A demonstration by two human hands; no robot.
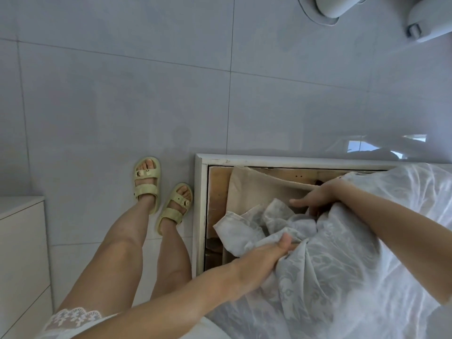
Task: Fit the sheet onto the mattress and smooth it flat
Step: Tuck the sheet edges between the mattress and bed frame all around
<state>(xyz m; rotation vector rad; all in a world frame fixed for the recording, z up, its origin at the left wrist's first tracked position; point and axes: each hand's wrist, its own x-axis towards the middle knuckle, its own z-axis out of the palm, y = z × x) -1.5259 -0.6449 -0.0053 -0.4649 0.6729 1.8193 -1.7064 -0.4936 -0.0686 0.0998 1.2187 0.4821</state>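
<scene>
Left hand (265, 254): arm stretched forward, fingers (285, 243) clenched around bunched sheet (330, 253).
Right hand (318, 194): arm reaching across, palm down, fingers extended, pressing flat.
Legs: standing, feet apart.

Patterned cloth sheet (330, 260), painted wooden bed frame (199, 204), glossy tiled floor (122, 94).

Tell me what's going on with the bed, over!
Left hand gripping bunched sheet at the corner. Right hand flat on the mattress beside it. Corner still bare, sheet not pulled over. Bed frame close alongside, nothing blocking.
</scene>
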